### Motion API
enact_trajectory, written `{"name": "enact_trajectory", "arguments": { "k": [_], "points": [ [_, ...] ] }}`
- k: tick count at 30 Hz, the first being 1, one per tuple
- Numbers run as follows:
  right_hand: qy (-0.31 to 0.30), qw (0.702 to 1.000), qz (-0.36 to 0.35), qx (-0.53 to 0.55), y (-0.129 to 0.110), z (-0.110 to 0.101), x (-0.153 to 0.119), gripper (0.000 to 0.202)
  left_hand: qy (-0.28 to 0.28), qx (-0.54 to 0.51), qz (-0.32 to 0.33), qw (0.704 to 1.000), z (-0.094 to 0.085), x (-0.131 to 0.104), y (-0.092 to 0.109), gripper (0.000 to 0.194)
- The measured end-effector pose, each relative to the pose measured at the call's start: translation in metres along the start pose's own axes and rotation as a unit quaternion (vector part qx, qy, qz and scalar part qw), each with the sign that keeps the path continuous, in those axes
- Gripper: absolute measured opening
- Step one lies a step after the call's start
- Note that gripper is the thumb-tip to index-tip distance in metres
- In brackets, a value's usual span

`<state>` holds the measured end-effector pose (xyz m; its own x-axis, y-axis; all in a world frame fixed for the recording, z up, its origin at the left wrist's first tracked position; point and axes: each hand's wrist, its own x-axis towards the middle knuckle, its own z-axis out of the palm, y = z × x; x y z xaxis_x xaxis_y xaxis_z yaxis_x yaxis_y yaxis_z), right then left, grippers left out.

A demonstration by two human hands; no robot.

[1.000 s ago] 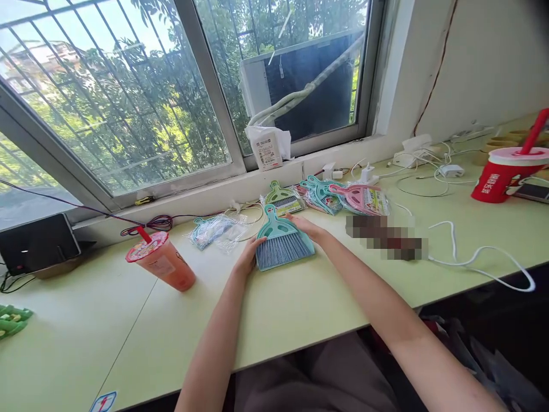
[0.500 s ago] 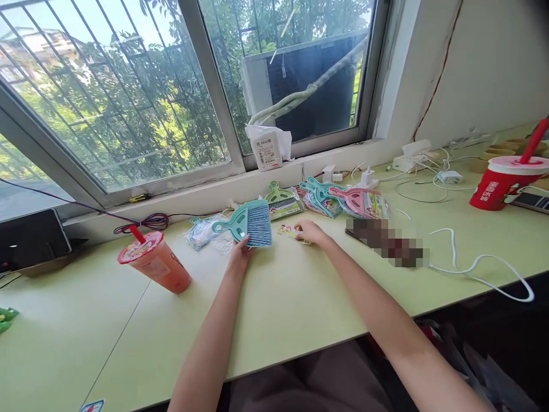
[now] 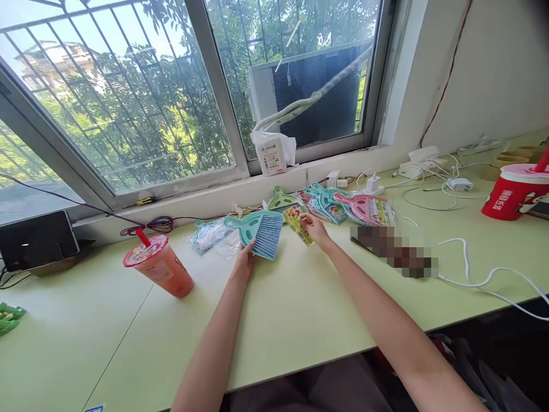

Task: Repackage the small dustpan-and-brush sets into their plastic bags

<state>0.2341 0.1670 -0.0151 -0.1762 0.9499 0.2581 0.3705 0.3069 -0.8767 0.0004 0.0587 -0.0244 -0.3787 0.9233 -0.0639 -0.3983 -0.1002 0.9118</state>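
Observation:
A teal dustpan [image 3: 247, 225] with a small brush [image 3: 268, 236] against it is gripped near its lower edge by my left hand [image 3: 246, 256]; the bristles point right. Between the fingers of my right hand [image 3: 315, 229] is a yellow printed card [image 3: 297, 224], raised just above the table beside the bristles. Behind the hands lie a green dustpan set [image 3: 282, 200], teal sets [image 3: 323, 200] and a pink set [image 3: 363, 208] in clear wrapping. Another wrapped bluish set [image 3: 205, 236] rests left of the held dustpan.
An orange drink cup [image 3: 165, 269] stands on the left of the green table [image 3: 283, 320], a red cup [image 3: 512, 194] at the far right. A pixelated dark object [image 3: 392, 249], white cables, a tablet [image 3: 38, 240] and a small box [image 3: 271, 155] are also there.
The card in my right hand has been lifted and turned more upright. The dustpan and brush in my left hand have tilted clockwise. The view has shifted slightly.

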Motion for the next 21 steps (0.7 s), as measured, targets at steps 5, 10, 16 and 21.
{"name": "enact_trajectory", "arguments": {
  "k": [5, 10, 16, 21],
  "points": [
    [-0.038, 0.990, -0.132, 0.026, -0.019, 0.005, -0.009, 0.025, -0.045, 0.053, 0.004, 0.998, 0.004, -0.006, 0.000, 0.046],
    [-0.063, 0.952, -0.247, -0.168, -0.041, 0.016, -0.031, 0.028, -0.098, 0.102, -0.002, 0.990, 0.007, -0.010, 0.000, 0.057],
    [-0.077, 0.895, -0.336, -0.282, -0.043, 0.023, -0.043, 0.029, -0.139, 0.119, -0.005, 0.983, 0.009, -0.012, -0.002, 0.061],
    [-0.048, 0.891, -0.343, -0.294, -0.038, 0.026, -0.043, 0.021, -0.162, 0.125, -0.001, 0.979, 0.011, -0.013, -0.002, 0.059]
  ]
}}
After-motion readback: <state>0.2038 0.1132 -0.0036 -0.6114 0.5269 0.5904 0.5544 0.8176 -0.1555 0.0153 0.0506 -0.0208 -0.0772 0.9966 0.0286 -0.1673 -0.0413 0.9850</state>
